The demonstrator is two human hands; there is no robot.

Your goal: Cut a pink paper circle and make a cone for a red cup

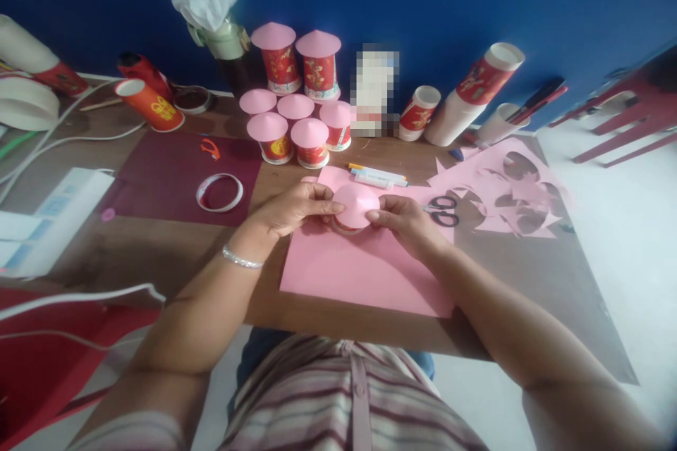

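Between my hands is a pink paper cone (356,204), its point facing up, over a paper cup (349,230) whose rim barely shows beneath. My left hand (299,206) pinches the cone's left edge between thumb and fingers. On the opposite edge, my right hand (405,220) grips the cone the same way. Below them lies a pink paper sheet (364,278). Two markers (378,176) rest just behind the cone, and dark-handled scissors (443,211) lie right of my right hand.
Several red cups with pink cone tops (317,74) stand at the back. Cut pink paper scraps (491,190) lie to the right, near stacked cups (473,95). On the left are a tape roll (199,199), an orange cutter (210,149) and white cables (68,109).
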